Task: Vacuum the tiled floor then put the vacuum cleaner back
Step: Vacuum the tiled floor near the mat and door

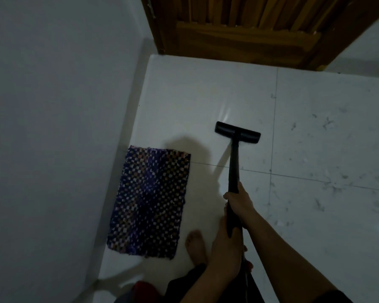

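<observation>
A black vacuum wand runs from my hands down to a flat black floor head resting on the white tiled floor. My right hand grips the wand higher up its length, arm coming in from the lower right. Just below it, my left hand is closed around the wand's lower end. The floor head sits near the middle of the floor, a short way in front of the wooden door. The vacuum's body is out of view.
A blue and white woven mat lies left of the wand, along the grey wall. A wooden door closes the far side. My bare foot stands beside the mat. Something red shows at the bottom edge.
</observation>
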`<state>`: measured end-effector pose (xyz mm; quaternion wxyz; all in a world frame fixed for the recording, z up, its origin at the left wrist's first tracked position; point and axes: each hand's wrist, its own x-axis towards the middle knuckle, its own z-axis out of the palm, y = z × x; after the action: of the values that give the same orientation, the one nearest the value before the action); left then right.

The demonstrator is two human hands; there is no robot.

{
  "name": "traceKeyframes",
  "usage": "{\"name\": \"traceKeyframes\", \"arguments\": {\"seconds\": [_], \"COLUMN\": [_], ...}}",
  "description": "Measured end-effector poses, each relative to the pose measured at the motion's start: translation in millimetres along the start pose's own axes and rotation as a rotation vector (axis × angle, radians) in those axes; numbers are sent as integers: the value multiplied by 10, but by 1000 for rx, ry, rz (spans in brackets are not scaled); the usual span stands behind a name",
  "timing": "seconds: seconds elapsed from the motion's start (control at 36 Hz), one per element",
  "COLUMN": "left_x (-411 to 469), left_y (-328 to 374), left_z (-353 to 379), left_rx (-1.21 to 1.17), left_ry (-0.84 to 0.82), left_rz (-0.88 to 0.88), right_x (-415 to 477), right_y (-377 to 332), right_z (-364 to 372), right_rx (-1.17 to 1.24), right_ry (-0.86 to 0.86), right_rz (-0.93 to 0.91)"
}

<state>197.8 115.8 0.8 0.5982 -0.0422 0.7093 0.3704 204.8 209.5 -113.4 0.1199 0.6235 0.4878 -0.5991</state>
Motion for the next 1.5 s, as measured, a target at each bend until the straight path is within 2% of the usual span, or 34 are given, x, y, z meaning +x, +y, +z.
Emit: {"name": "traceKeyframes", "arguments": {"seconds": [0.19,0.36,0.64,0.78,0.94,1.11,1.22,1.28,1.36,1.5], "left_x": [-104,-142,-265,-360,-291,-145,36,105,297,724], "left_y": [-2,-49,-231,-244,-300,-222,-29,111,248,518], "left_z": [162,200,9,-89,-85,126,309,428,607,919], "left_rx": [144,-4,68,-6,-34,-51,0,-4,-66,-117], "left_ry": [-7,-30,-27,-47,-45,-19,-3,-23,30,-34], "left_rz": [58,53,61,54,34,-7,33,-13,-59,-65], "right_x": [-83,-158,-380,-434,-421,-199,14,139,347,751], "right_y": [42,-7,83,122,155,139,36,-28,-152,-375], "right_z": [-195,-261,-10,126,124,-18,-243,-368,-571,-916], "right_rx": [38,47,33,28,-3,-5,-6,2,9,20], "right_ry": [19,28,-34,-67,-72,-66,-49,-38,-20,5], "right_rz": [-34,-57,10,54,25,68,72,72,64,60]}}
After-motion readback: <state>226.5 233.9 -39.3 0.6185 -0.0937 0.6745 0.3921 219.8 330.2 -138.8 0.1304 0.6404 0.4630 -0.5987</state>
